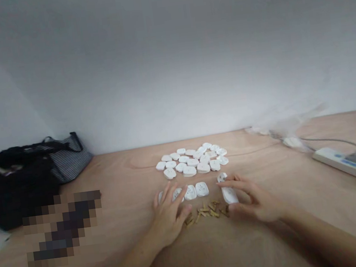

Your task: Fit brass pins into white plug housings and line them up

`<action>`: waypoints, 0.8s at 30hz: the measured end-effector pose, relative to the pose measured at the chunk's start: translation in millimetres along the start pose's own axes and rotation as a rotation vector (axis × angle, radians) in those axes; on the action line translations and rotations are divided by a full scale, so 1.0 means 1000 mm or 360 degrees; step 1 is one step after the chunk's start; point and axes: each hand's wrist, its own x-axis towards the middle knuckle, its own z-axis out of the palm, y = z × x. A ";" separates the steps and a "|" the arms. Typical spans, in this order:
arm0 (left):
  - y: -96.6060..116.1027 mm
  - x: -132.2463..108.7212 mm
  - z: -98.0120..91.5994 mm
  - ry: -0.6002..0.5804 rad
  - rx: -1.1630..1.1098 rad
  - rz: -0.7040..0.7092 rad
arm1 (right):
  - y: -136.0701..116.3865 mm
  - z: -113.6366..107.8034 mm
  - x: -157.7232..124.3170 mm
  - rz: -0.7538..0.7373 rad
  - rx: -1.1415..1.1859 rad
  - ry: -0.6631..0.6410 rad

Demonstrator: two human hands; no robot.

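As the left hand [167,215] lies spread, the right hand [254,198] pinches a white plastic piece [229,195] (brass bits [205,213] between).

No words, brand names or numbers can be read anywhere. The power strip [352,168] on the right of the worktop [129,187] carries blue markings, but they are too blurred to make out. The white plastic pieces [193,162] show small holes and moulded shapes, with no legible lettering.
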 end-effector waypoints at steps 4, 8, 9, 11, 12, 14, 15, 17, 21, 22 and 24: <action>0.001 0.000 -0.001 -0.0047 0.0010 -0.0030 | 0.006 -0.008 0.004 -0.0005 0.0171 0.0157; 0.001 0.000 -0.002 -0.0053 0.0016 -0.0029 | 0.013 -0.009 0.015 -0.0032 0.0328 0.0327; 0.001 0.000 -0.002 -0.0058 0.0019 -0.0027 | 0.015 -0.008 0.020 -0.0019 0.0281 0.0366; 0.001 0.000 -0.002 -0.0061 0.0021 -0.0024 | 0.019 -0.006 0.028 0.0003 0.0076 0.0378; 0.001 0.000 -0.002 -0.0056 0.0020 -0.0025 | 0.020 -0.003 0.033 0.0000 -0.0050 0.0346; 0.000 0.000 -0.001 -0.0037 0.0012 -0.0030 | 0.021 0.002 0.041 -0.0045 -0.0271 0.0240; 0.000 0.000 -0.001 -0.0030 0.0010 -0.0031 | 0.021 0.006 0.045 -0.0069 -0.0378 0.0206; 0.000 0.000 0.000 -0.0029 0.0012 -0.0036 | 0.021 0.012 0.050 -0.0077 -0.0585 0.0153; 0.000 0.000 0.000 -0.0066 0.0029 -0.0054 | 0.023 0.019 0.050 0.0025 -0.0751 0.0103; 0.000 0.000 0.000 -0.0073 0.0034 -0.0061 | 0.025 0.019 0.049 0.0050 -0.0750 0.0091; 0.001 0.000 -0.001 -0.0075 0.0044 -0.0074 | 0.028 0.015 0.043 0.0099 -0.0725 0.0065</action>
